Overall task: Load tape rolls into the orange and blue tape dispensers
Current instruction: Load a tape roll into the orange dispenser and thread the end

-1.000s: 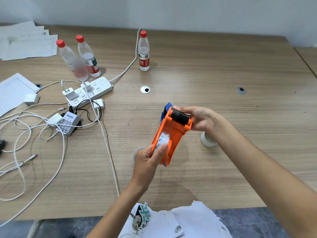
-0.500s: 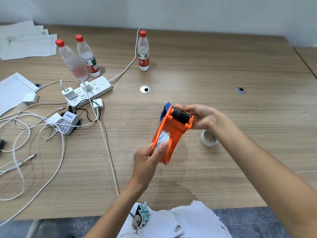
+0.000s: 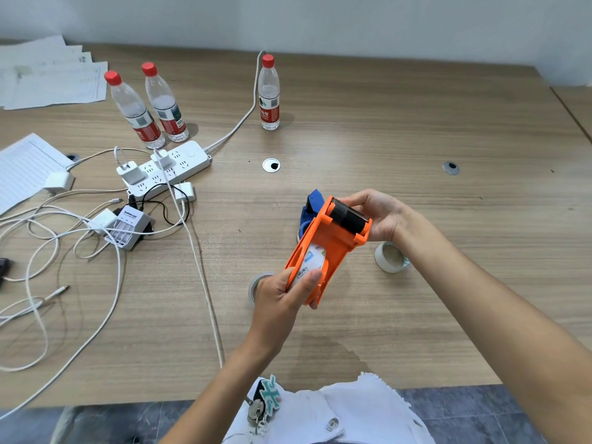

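Observation:
I hold the orange tape dispenser [image 3: 333, 238] tilted above the middle of the wooden table. My left hand [image 3: 282, 299] grips its lower handle end, thumb on the white label. My right hand [image 3: 378, 216] grips the upper end by the black roller. The blue tape dispenser [image 3: 309, 208] lies on the table just behind the orange one, mostly hidden. One tape roll [image 3: 391, 257] lies under my right wrist. Another tape roll [image 3: 256, 288] lies partly hidden behind my left hand.
Left of centre lie a white power strip [image 3: 166, 168], a battery charger [image 3: 129, 225] and tangled white cables [image 3: 48, 257]. Three water bottles [image 3: 269, 94] stand at the back. Papers [image 3: 22, 168] lie at the far left. A white cloth [image 3: 352, 411] lies on my lap.
My right hand and the dispenser's roller end have shifted slightly, uncovering more of the tape roll under my wrist. Both grips are unchanged.

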`<act>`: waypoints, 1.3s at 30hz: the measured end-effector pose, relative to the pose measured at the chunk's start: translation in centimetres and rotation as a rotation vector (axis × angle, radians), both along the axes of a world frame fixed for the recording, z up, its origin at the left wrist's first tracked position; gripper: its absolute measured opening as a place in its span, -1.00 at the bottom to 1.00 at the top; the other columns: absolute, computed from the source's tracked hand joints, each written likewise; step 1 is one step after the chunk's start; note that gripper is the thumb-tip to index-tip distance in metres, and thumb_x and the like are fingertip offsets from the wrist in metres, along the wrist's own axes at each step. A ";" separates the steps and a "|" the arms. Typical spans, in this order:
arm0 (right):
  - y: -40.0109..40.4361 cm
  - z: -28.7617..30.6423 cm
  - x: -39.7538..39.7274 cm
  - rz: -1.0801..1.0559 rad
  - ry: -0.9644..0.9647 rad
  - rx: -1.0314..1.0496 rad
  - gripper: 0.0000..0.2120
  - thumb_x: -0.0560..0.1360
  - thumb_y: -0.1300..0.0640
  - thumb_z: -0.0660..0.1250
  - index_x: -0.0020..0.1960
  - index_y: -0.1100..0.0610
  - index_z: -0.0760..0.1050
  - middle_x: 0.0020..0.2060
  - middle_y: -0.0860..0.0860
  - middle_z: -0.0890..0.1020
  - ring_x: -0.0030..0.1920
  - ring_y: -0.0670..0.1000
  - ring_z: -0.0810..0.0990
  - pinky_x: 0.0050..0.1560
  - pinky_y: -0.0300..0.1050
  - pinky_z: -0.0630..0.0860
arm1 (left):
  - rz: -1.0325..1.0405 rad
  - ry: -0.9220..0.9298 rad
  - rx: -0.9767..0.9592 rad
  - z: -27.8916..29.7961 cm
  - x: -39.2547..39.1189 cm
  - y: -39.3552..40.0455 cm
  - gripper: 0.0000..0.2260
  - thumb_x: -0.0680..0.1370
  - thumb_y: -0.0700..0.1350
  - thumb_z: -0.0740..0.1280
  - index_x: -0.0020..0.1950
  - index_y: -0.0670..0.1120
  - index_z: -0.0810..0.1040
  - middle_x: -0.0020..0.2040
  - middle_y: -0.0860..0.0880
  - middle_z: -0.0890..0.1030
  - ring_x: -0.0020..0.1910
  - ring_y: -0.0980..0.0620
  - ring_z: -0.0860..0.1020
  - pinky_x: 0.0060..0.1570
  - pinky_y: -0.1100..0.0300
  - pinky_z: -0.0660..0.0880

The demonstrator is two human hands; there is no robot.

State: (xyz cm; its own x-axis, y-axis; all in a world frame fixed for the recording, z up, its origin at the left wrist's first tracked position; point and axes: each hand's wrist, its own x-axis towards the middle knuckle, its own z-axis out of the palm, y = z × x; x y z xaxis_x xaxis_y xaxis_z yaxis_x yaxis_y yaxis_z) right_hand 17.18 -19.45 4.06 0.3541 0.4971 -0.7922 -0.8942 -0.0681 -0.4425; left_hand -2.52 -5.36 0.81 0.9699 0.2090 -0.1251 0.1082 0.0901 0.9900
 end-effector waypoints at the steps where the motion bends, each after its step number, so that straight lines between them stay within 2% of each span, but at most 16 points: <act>1: -0.1 0.0 0.0 0.010 0.000 0.001 -0.81 0.41 0.24 0.30 -0.28 0.27 0.65 -0.31 0.11 0.69 -0.30 0.07 0.70 -0.14 0.03 0.65 | -0.003 0.000 0.008 0.0 0.0 0.0 -0.68 0.45 0.12 0.36 -0.36 -0.09 0.57 -0.43 -0.05 0.60 -0.43 0.04 0.56 -0.38 0.21 0.49; 3: -0.3 -0.1 0.1 0.035 -0.001 0.009 -0.81 0.39 0.23 0.30 -0.29 0.26 0.65 -0.31 0.11 0.70 -0.29 0.07 0.70 -0.15 0.04 0.66 | -0.005 0.000 0.023 0.0 -0.1 -0.1 -0.69 0.45 0.12 0.36 -0.37 -0.07 0.56 -0.44 -0.04 0.60 -0.44 0.05 0.55 -0.37 0.22 0.48; 5: -0.7 -0.4 0.3 0.071 -0.023 0.033 -0.88 0.37 0.21 0.36 -0.22 0.23 0.65 -0.24 0.10 0.70 -0.23 0.06 0.70 -0.13 0.04 0.65 | 0.002 0.008 0.026 0.1 -0.1 -0.1 -0.68 0.45 0.13 0.36 -0.36 -0.08 0.57 -0.44 -0.03 0.60 -0.43 0.06 0.56 -0.39 0.22 0.49; 9: -1.2 -0.4 0.8 0.166 -0.155 0.018 -0.88 0.45 0.16 0.32 -0.08 0.13 0.62 -0.18 0.03 0.70 -0.19 -0.01 0.69 -0.16 -0.03 0.64 | 0.000 0.001 0.079 -0.2 0.2 0.2 -0.60 0.46 0.15 0.35 -0.34 -0.18 0.57 -0.41 -0.13 0.61 -0.42 -0.04 0.56 -0.34 -0.10 0.51; 10: -1.2 -0.3 0.9 0.173 -0.175 0.029 -0.88 0.48 0.16 0.30 -0.06 0.12 0.61 -0.16 0.02 0.69 -0.18 -0.02 0.68 -0.15 -0.06 0.64 | 0.000 0.000 0.083 -0.3 0.2 0.2 -0.59 0.47 0.15 0.35 -0.33 -0.19 0.57 -0.41 -0.14 0.61 -0.42 -0.05 0.56 -0.34 -0.10 0.51; 13: -1.3 0.0 1.1 0.149 -0.198 0.067 -0.90 0.50 0.16 0.30 -0.11 0.11 0.59 -0.17 0.01 0.67 -0.17 -0.05 0.67 -0.13 -0.10 0.63 | 0.007 0.004 0.068 -0.3 0.3 0.1 -0.62 0.46 0.14 0.36 -0.35 -0.16 0.57 -0.42 -0.09 0.60 -0.43 0.02 0.56 -0.36 0.07 0.50; 16: -1.2 -0.1 1.1 0.103 -0.174 0.079 -0.94 0.46 0.18 0.34 -0.09 0.12 0.57 -0.14 0.01 0.66 -0.14 -0.05 0.66 -0.09 -0.10 0.64 | 0.014 0.006 0.064 -0.3 0.3 0.0 -0.68 0.46 0.13 0.35 -0.40 -0.04 0.56 -0.45 -0.01 0.59 -0.44 0.07 0.56 -0.38 0.22 0.47; 19: -1.0 -0.4 1.2 0.072 -0.120 0.056 -0.91 0.43 0.20 0.37 -0.07 0.15 0.61 -0.16 0.03 0.69 -0.16 -0.02 0.68 -0.12 -0.06 0.64 | 0.016 -0.001 0.069 -0.4 0.4 0.0 -0.68 0.46 0.14 0.35 -0.39 -0.05 0.56 -0.45 -0.02 0.59 -0.43 0.05 0.56 -0.36 0.21 0.48; 24: -1.1 -0.8 1.5 0.077 -0.059 0.083 -0.92 0.38 0.24 0.42 -0.14 0.18 0.67 -0.18 0.06 0.71 -0.19 0.01 0.69 -0.08 -0.02 0.65 | 0.013 -0.016 0.082 -0.5 0.4 0.0 -0.66 0.47 0.13 0.34 -0.38 -0.09 0.56 -0.45 -0.04 0.60 -0.44 0.04 0.56 -0.35 0.21 0.47; 26: -1.3 -1.0 1.7 0.135 -0.064 0.107 -0.74 0.21 0.24 0.59 -0.10 0.18 0.68 -0.16 0.07 0.71 -0.18 0.02 0.69 -0.07 -0.01 0.65 | 0.009 -0.020 0.106 -0.7 0.3 0.0 -0.62 0.48 0.13 0.34 -0.37 -0.14 0.56 -0.44 -0.07 0.61 -0.44 -0.01 0.57 -0.36 0.13 0.49; 27: -1.4 -1.2 1.9 0.173 -0.071 0.107 -0.62 0.12 0.23 0.65 -0.09 0.18 0.68 -0.16 0.07 0.71 -0.17 0.02 0.69 -0.08 0.00 0.65 | 0.009 -0.021 0.123 -0.8 0.2 0.0 -0.61 0.49 0.13 0.34 -0.36 -0.15 0.56 -0.43 -0.09 0.61 -0.43 -0.07 0.57 -0.36 0.03 0.51; 29: -1.7 -1.2 2.1 0.252 -0.095 0.100 -0.53 0.03 0.19 0.70 -0.08 0.17 0.69 -0.16 0.05 0.71 -0.15 0.00 0.67 -0.09 -0.02 0.65 | 0.004 -0.022 0.147 -1.1 0.0 0.1 -0.62 0.50 0.12 0.35 -0.34 -0.16 0.57 -0.42 -0.12 0.62 -0.40 -0.17 0.58 -0.32 -0.16 0.53; 31: -1.8 -1.2 2.3 0.303 -0.107 0.086 -0.52 0.00 0.18 0.70 -0.10 0.17 0.70 -0.16 0.05 0.71 -0.15 -0.01 0.67 -0.10 -0.03 0.65 | -0.002 -0.025 0.157 -1.2 -0.2 0.0 -0.63 0.51 0.11 0.36 -0.34 -0.16 0.57 -0.41 -0.12 0.62 -0.39 -0.17 0.59 -0.31 -0.22 0.52; 34: -2.0 -0.7 2.2 0.363 -0.133 0.079 -0.59 0.03 0.17 0.69 -0.15 0.17 0.70 -0.17 0.08 0.72 -0.18 0.01 0.71 -0.16 -0.02 0.65 | -0.002 -0.034 0.186 -1.3 -0.4 -0.3 -0.60 0.51 0.11 0.35 -0.36 -0.17 0.57 -0.42 -0.10 0.61 -0.40 -0.11 0.59 -0.31 -0.19 0.51; 36: -2.0 -0.6 2.2 0.381 -0.141 0.078 -0.62 0.08 0.17 0.65 -0.13 0.17 0.69 -0.17 0.09 0.72 -0.18 0.03 0.72 -0.17 0.00 0.65 | 0.000 -0.036 0.196 -1.3 -0.5 -0.6 -0.58 0.51 0.12 0.34 -0.37 -0.18 0.57 -0.42 -0.09 0.61 -0.40 -0.07 0.58 -0.30 -0.18 0.52; 39: -2.1 -0.7 2.1 0.398 -0.114 0.091 -0.57 0.10 0.15 0.67 -0.08 0.17 0.66 -0.11 0.11 0.70 -0.13 0.06 0.71 -0.15 0.04 0.64 | 0.008 -0.040 0.200 -1.2 -0.6 -0.9 -0.58 0.51 0.12 0.33 -0.37 -0.18 0.57 -0.42 -0.09 0.61 -0.39 -0.04 0.58 -0.28 -0.15 0.52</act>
